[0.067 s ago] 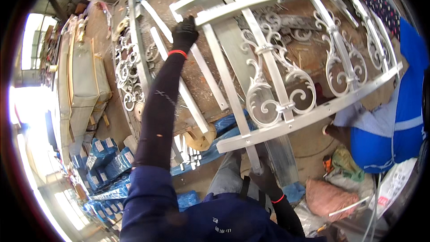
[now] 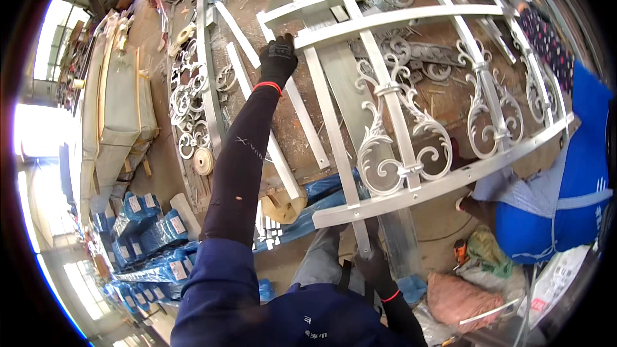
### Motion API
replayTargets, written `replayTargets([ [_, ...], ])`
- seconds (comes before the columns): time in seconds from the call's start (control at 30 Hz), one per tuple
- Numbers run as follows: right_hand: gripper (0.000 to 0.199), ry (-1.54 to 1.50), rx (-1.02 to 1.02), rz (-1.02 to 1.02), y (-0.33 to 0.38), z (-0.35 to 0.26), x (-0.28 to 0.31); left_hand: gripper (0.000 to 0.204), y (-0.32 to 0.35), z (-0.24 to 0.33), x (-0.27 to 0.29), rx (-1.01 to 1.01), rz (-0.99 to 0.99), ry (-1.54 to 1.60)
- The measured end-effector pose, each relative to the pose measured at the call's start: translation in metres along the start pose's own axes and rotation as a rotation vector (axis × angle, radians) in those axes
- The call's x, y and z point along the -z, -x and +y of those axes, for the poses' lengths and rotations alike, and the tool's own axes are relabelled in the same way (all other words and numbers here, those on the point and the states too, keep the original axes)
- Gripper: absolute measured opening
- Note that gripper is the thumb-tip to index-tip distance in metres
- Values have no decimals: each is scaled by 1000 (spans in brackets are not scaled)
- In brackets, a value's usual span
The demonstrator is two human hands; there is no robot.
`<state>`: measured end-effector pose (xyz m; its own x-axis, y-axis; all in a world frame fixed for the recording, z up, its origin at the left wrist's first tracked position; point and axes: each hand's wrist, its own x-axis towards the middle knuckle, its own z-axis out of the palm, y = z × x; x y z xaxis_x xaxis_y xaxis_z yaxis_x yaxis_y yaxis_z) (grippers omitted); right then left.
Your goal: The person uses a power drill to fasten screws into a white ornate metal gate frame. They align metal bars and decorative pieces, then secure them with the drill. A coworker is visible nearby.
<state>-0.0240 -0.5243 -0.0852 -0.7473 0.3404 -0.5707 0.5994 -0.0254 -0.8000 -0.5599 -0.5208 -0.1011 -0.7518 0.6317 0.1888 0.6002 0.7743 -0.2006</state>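
A silver metal railing panel [image 2: 405,18] with curved rails and scrollwork ornaments [image 2: 379,138] stands tilted over the worktable. My left hand [image 2: 279,59], in a black glove with a red wristband, is closed at the left end of its upper rails. Below the bottom rail [image 2: 385,203], a flat bar [image 2: 362,239] of the panel sticks out toward me. My right hand [image 2: 376,270], also black-gloved, is closed around the lower end of that bar; its fingers are partly hidden.
A co-worker in a blue apron [image 2: 581,173] stands at the right, a patterned sleeve [image 2: 546,42] reaching to the panel's far end. Loose silver bars [image 2: 273,154] and scroll ornaments [image 2: 186,99] lie on the brown worktable [image 2: 241,16]. Blue-wrapped bundles [image 2: 151,231] and sacks [image 2: 463,299] are on the floor.
The view has shifted a little, so the table and the panel's upper rails sit lower in the picture. Both hands keep their places on the panel.
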Motion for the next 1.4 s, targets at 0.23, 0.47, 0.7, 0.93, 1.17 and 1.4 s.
replayTargets([
  [0.23, 47, -93, -202, -225, -9, 36, 7, 32, 9, 5, 4, 18, 46, 158],
  [0.47, 19, -140, -131, -83, -23, -1, 6, 43, 10, 3, 12, -22, -33, 179],
  [0.7, 29, -161, -227, -69, -18, 0, 1, 56, 3, -10, 24, -113, -155, 421],
  [0.93, 65, 730, -88, -450, 24, -72, 46, 39, 68, -37, 18, -51, 430, 898],
  [1.17, 31, 889, 747, -114, -95, -203, -14, 37, 316, 5, 35, 251, 38, 1065],
  [1.4, 65, 1200, 494, 34, -293, -183, -204, 29, 367, -2, 29, 436, -144, 1220],
])
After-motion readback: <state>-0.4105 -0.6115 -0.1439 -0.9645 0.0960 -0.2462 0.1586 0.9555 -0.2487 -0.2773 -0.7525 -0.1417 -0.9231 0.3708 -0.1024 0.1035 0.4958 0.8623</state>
